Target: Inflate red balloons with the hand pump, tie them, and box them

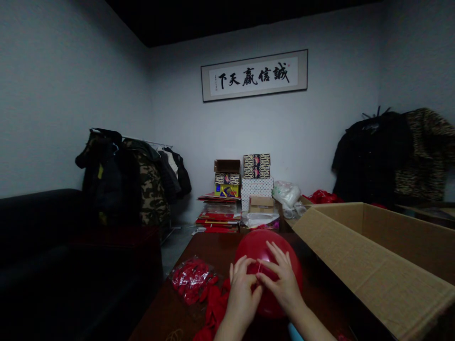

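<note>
Red round inflated rubber balloon (258, 245) held over the dark wooden worktop (213, 251), just beside the open cardboard box (373, 270) | left hand (241, 286) and right hand (282, 282) — grip narrow, fingertips pinching its near side | risk: a slipped pinch would likely let air escape — skin taut, glossy, evenly full

A framed calligraphy scroll (254, 75) hangs on the far wall. Beneath it stand patterned boxes (256, 182), with an open carton (226, 166) stacked just beside them and a white plastic bag (286, 193) to their right. On the left, a camouflage jacket (151, 189) hangs among dark coats on a rail, behind a black sofa (35, 237). A large open cardboard box (373, 265) sits at the right of the brown surface (209, 251). Behind it hang a black coat (369, 156) and a leopard-print coat (426, 151).
</note>
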Demonstrator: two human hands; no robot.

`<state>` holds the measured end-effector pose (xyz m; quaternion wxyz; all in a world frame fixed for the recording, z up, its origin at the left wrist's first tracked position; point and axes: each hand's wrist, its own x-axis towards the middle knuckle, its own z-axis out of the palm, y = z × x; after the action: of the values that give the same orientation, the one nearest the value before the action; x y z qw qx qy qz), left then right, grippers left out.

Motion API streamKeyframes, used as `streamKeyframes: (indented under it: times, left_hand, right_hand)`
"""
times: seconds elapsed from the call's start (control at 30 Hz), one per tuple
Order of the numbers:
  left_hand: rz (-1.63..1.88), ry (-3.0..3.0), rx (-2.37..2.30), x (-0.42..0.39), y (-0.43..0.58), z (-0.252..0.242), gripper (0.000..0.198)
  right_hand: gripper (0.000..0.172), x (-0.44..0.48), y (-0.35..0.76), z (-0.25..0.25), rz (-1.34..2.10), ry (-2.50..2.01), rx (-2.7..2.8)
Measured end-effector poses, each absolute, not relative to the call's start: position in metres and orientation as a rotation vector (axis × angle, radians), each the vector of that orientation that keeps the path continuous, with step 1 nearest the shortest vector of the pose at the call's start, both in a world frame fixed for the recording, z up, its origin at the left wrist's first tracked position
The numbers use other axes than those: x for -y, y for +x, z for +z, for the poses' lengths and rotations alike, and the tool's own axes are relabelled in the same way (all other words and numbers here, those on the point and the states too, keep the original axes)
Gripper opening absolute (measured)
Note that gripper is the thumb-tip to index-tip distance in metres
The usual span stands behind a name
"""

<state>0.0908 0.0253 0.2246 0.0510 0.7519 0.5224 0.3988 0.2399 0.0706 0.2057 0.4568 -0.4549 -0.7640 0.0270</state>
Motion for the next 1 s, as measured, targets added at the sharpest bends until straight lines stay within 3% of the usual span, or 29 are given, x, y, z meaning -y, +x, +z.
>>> streamKeyframes:
  times: [0.23,0.57,1.0]
  left_hand:
    - [1.198,2.188,-1.651,-0.033,0.078,0.232,0.015]
    - [1.094,2.300,-1.639,-0.031,0.076,0.235,0.017]
    - [1.187,2.562,-1.737,-0.028,0.073,0.225,0.010]
  right_hand:
    - [0.041,-0.065,0.246,0.209,0.185,-1.124,2.187]
    - [0.017,-0.061,0.231,0.207,0.106,-1.120,2.166]
    - [0.017,-0.067,0.229,0.194,-0.048,-1.002,2.166]
